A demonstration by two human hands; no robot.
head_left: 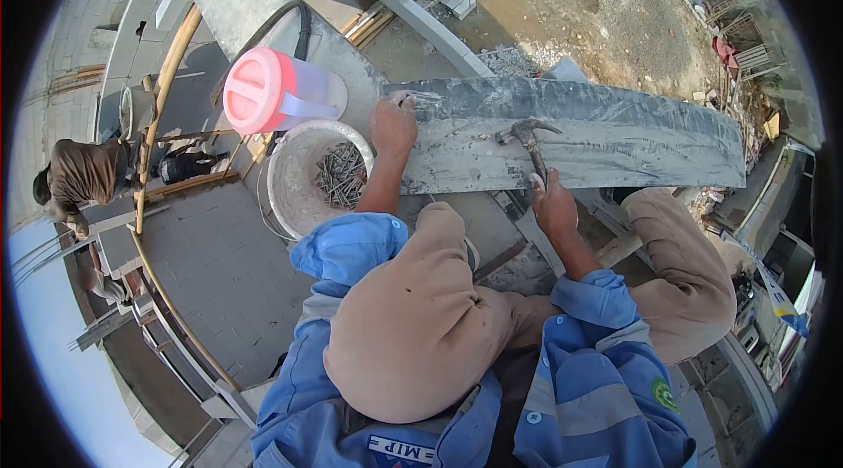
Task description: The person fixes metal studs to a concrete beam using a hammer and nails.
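My left hand (392, 126) rests on the left end of a long grey wooden board (615, 139), fingertips pinching something small against it, likely a nail, too small to tell. My right hand (553, 205) grips the handle of a claw hammer (529, 139), whose head lies on the board's middle. My blue sleeves and tan trouser knees fill the lower view; I crouch high above the ground.
A white bucket (285, 183) holding several nails sits just left of my left arm. A jug with a pink lid (263, 90) stands behind it on a concrete ledge. A bamboo pole (158, 108) runs at left. Another person (83, 174) works far below.
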